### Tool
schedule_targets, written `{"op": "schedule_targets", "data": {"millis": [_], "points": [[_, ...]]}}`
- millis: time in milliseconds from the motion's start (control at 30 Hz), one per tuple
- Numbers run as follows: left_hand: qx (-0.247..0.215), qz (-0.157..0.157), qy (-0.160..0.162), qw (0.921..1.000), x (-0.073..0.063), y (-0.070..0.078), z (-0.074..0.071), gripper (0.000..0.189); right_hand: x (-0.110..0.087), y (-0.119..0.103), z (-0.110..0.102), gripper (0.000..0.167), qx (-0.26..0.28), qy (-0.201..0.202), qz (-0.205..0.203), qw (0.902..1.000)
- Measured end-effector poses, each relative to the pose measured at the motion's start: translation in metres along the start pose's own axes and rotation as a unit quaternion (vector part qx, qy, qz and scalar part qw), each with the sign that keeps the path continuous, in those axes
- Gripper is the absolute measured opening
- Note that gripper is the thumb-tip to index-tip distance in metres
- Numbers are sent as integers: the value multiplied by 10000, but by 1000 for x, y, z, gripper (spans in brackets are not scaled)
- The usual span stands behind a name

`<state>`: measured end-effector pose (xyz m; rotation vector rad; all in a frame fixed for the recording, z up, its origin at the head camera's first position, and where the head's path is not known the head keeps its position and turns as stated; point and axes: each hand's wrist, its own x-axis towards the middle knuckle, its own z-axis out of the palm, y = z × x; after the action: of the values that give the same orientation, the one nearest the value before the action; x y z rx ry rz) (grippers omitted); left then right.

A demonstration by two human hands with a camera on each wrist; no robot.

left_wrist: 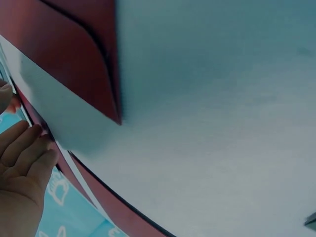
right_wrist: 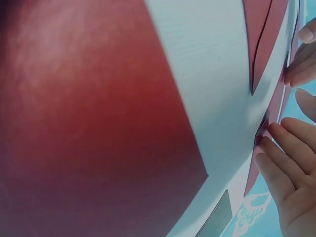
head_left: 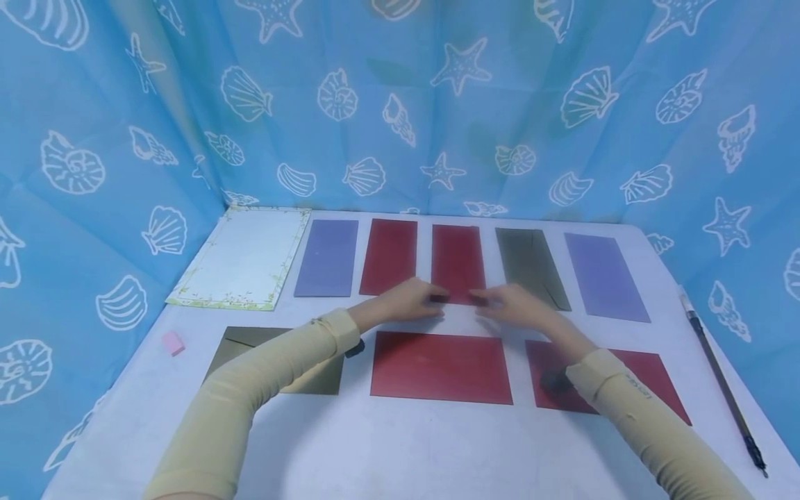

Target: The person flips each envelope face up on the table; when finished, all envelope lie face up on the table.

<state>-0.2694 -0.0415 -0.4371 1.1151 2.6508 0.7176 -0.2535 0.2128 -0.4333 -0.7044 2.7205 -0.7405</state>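
Note:
In the head view a red envelope (head_left: 457, 260) lies upright in the back row. My left hand (head_left: 406, 302) is at its near left corner and my right hand (head_left: 512, 305) at its near right corner, fingertips right at the near edge. The left wrist view shows my left hand (left_wrist: 22, 170) with its fingers nearly straight; in the right wrist view, my right hand (right_wrist: 294, 168) also has extended fingers. Another red envelope (head_left: 389, 257) stands just left of it, and a gold-brown envelope (head_left: 532, 267) just right. Below the hands lies a sideways red envelope (head_left: 442, 368).
Purple envelopes (head_left: 326, 258) flank the back row, with floral-bordered paper (head_left: 240, 257) at far left. My forearms pass over a gold-brown envelope (head_left: 312, 382) and a red one (head_left: 644, 378) in front. A pink eraser (head_left: 173, 342) lies left, a brush (head_left: 725, 385) along the right edge.

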Motion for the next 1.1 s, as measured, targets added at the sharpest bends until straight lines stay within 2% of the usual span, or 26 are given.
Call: {"op": "schedule_targets", "data": {"millis": [167,367,600,767,867,1000,1100], "points": [[-165,204,63,9996,-7,-2,-3,48,-1,-2,-1,51,24,176,-131,9998],[-275,369,125,9989,-19,-10,-6,48,-3,-9,-5,54,355,381,-186,9985],[-442,147,315,9984,-38,-22,-13,50,2,-23,-6,60,663,435,-197,9967],[-373,127,422,9983,-51,-30,-19,51,9,-33,-5,62,1016,390,-185,9939],[-505,123,449,9976,-57,-35,-23,49,15,-39,-4,62,1165,350,-186,9924],[-657,83,404,9970,-66,-40,-28,50,24,-48,-3,60,1076,341,-264,9933],[-605,73,382,9974,-73,-44,-33,51,33,-52,-2,58,978,331,-400,9938]]}}
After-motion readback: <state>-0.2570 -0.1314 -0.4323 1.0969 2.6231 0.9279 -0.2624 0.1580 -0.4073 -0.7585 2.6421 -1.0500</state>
